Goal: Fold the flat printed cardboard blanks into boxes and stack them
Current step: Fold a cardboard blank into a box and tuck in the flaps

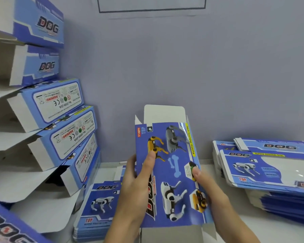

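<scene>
I hold a blue printed cardboard blank [172, 172] with robot-dog pictures upright in front of me. Its white end flaps stick out at the top and the bottom. My left hand [135, 186] grips its left edge, thumb pressed on the printed face. My right hand [207, 188] grips the right edge, thumb on the front near a small green picture. Several folded boxes [60, 109] with open white flaps are stacked in a leaning column at the left.
A pile of flat blanks [270, 172] lies on the white table at the right. Another pile of flat blanks [96, 207] sits below my left hand. A further box [9, 227] shows at the bottom left corner. A grey wall [165, 67] stands close behind.
</scene>
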A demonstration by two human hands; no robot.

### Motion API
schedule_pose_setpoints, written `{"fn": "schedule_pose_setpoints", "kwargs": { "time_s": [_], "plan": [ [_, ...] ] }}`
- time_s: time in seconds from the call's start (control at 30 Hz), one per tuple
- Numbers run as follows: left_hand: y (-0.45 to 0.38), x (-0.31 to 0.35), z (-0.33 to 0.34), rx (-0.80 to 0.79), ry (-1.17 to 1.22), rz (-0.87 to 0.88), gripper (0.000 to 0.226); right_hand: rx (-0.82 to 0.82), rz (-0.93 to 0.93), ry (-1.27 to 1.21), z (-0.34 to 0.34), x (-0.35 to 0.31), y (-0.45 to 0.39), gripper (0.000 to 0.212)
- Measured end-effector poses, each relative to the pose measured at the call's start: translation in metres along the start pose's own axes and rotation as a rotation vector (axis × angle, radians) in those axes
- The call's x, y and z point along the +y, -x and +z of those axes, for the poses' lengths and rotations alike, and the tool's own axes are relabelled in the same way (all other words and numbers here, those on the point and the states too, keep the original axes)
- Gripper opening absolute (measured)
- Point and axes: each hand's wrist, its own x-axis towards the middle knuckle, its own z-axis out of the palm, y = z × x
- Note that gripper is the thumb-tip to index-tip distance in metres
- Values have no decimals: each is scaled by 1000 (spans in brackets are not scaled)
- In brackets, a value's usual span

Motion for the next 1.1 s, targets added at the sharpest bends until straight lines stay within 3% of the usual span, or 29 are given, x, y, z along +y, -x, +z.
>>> {"fn": "schedule_pose_setpoints", "kwargs": {
  "time_s": [0.03,0.1,0.17,0.23,0.27,0.37,0.5,0.6,0.73,0.83,0.93,1.03,1.1],
  "plan": [
    [-1,1,-2,16,-16,5,58,-11,4,-86,2,3,2,42],
    [-2,2,-4,42,-46,11,60,44,-26,-19,5,1,-11,44],
    [-3,2,-4,52,-72,-1,57,7,-172,60,11,-8,-12,40],
    [-5,0,-2,40,-77,-1,45,-8,-264,162,17,-19,-25,85],
    [-5,0,-1,27,-74,-8,40,-28,-288,178,17,-20,-28,94],
    [-7,-2,-2,-11,-47,-8,34,-32,-269,122,19,-9,-34,54],
    [-13,1,-1,-98,40,12,39,-9,-273,130,4,8,-34,67],
    [-11,15,-7,-80,86,41,49,-22,-297,157,5,6,-32,73],
    [-15,35,-13,67,48,188,24,-148,-296,203,13,6,-27,75],
    [-9,40,-6,26,44,262,52,-261,-319,60,20,4,-28,65],
    [0,38,-2,105,-25,391,55,-297,-439,95,12,-4,-31,70],
    [-4,32,0,74,-89,473,62,-319,-493,213,6,-13,-30,67],
    [-3,29,3,28,-112,486,63,-236,-531,226,7,-17,-29,57]
  ]
}}
